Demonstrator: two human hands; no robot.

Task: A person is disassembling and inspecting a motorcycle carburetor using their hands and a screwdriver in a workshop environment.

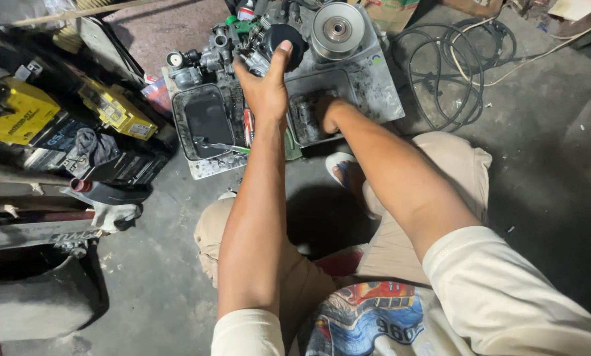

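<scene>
Head view | left hand (264,89) at 12 o'clock, closed around one black round part (287,39) | right hand (325,113) inside right tray (322,79), grip unreadable | 2 trays; left tray (206,118) at 11 | 1 pulley (337,29) at 1 | cable coil (450,72) at 2

Head view — steeply down, close

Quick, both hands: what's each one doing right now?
Left hand: closed on the black round part.
Right hand: down in the grimy tray; grip cannot be told.
</scene>
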